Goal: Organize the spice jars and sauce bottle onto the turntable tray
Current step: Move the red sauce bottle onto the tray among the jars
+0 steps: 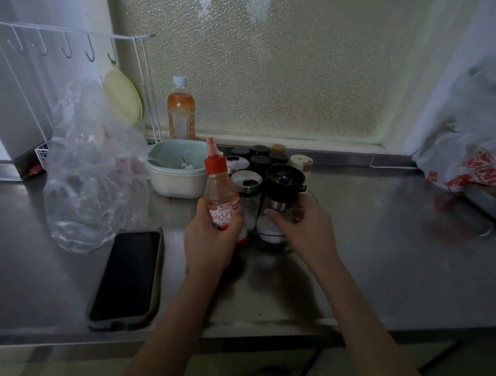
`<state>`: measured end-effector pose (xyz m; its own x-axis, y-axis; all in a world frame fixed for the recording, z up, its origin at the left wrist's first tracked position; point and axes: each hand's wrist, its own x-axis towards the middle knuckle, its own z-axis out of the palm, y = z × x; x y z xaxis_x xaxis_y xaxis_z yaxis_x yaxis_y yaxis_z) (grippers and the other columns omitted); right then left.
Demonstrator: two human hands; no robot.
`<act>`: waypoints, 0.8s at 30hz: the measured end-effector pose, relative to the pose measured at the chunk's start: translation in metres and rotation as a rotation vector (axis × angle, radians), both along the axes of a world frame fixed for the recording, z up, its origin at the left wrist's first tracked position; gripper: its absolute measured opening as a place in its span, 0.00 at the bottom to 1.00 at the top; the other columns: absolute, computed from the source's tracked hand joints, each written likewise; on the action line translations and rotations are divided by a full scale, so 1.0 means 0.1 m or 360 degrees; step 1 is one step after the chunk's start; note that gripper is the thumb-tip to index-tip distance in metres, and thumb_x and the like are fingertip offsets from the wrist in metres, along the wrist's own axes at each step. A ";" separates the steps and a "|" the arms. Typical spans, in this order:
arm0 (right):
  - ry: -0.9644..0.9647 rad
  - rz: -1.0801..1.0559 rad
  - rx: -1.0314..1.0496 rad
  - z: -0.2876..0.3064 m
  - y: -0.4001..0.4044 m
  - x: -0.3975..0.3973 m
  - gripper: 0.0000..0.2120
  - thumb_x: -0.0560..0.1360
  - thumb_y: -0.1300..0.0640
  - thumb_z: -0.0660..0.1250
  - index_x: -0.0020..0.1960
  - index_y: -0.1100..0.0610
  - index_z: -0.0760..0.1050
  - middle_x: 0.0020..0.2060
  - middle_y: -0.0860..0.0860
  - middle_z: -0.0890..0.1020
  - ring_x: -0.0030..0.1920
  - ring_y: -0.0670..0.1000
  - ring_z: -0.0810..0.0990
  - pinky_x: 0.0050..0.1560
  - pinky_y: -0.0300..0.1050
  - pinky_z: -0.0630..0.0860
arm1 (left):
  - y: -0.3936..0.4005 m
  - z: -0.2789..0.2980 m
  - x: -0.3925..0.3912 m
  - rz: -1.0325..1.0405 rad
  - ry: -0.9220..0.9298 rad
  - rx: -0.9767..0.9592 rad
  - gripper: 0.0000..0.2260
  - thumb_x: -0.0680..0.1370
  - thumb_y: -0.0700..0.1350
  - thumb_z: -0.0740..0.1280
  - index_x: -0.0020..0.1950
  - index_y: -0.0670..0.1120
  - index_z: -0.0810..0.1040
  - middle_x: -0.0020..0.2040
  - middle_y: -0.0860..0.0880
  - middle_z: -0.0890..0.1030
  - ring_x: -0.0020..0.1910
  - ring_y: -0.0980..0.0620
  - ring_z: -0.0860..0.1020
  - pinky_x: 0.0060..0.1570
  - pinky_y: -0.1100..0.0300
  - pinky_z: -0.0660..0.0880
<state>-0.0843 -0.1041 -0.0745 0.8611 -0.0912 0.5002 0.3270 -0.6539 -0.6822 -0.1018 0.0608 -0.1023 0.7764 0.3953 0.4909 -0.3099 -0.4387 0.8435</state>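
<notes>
My left hand [210, 240] grips a red-capped sauce bottle [218, 186], upright, at the left front of the clear turntable tray [268, 246]. My right hand [303, 226] is wrapped around a black-topped grinder jar [283, 186] standing at the tray's front. A silver-lidded glass jar [245, 184] stands between bottle and grinder. Several black-lidded spice jars [260, 158] crowd behind, along with a cream-lidded jar [300, 162]. Whether the bottle's base rests on the tray is hidden by my hand.
A black phone [126, 276] lies on the steel counter at front left. A crumpled clear plastic bag [91, 169] and stacked bowls [177, 169] sit left of the tray. An orange drink bottle [180, 110] stands by the window. Plastic bags [479, 161] fill the right corner.
</notes>
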 end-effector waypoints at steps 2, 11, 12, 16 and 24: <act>0.0050 -0.0009 -0.0128 0.00 -0.02 -0.04 0.17 0.68 0.39 0.68 0.49 0.49 0.75 0.38 0.42 0.78 0.38 0.42 0.75 0.38 0.26 0.68 | 0.00 0.00 0.00 -0.0009 -0.0015 0.0002 0.13 0.68 0.60 0.63 0.46 0.54 0.71 0.35 0.60 0.77 0.38 0.68 0.75 0.33 0.66 0.69; 0.0121 0.0056 -0.0708 -0.14 0.11 -0.33 0.18 0.75 0.45 0.61 0.59 0.55 0.73 0.47 0.53 0.82 0.47 0.54 0.79 0.49 0.50 0.75 | -0.01 -0.01 -0.02 0.0054 -0.0093 -0.0058 0.13 0.67 0.60 0.65 0.46 0.55 0.71 0.36 0.60 0.77 0.38 0.66 0.76 0.33 0.65 0.70; 0.0131 0.0104 -0.0681 -0.15 0.17 -0.35 0.19 0.75 0.48 0.62 0.63 0.56 0.71 0.50 0.55 0.82 0.50 0.54 0.79 0.50 0.50 0.75 | -0.01 0.00 -0.02 0.0061 -0.0117 -0.0057 0.13 0.67 0.59 0.65 0.46 0.55 0.71 0.36 0.59 0.77 0.38 0.66 0.76 0.33 0.66 0.70; 0.0171 0.0105 -0.0614 -0.20 0.44 -0.43 0.20 0.76 0.54 0.61 0.66 0.61 0.66 0.53 0.58 0.78 0.53 0.57 0.77 0.44 0.42 0.69 | 0.01 0.02 -0.04 0.0059 -0.0203 -0.0112 0.12 0.68 0.57 0.66 0.48 0.57 0.71 0.37 0.58 0.79 0.36 0.63 0.78 0.34 0.63 0.74; 0.0259 0.0363 -0.0504 -0.14 0.62 -0.42 0.19 0.74 0.60 0.61 0.64 0.61 0.65 0.53 0.60 0.78 0.53 0.58 0.76 0.50 0.49 0.74 | -0.01 0.03 -0.04 -0.0034 -0.0328 -0.0057 0.13 0.68 0.56 0.67 0.49 0.54 0.72 0.37 0.59 0.79 0.36 0.62 0.78 0.33 0.71 0.71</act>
<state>-0.1265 -0.0421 -0.0887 0.9114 0.2476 0.3286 0.3925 -0.7629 -0.5138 -0.1062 0.0598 -0.0991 0.6694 0.3997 0.6262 -0.4865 -0.4011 0.7761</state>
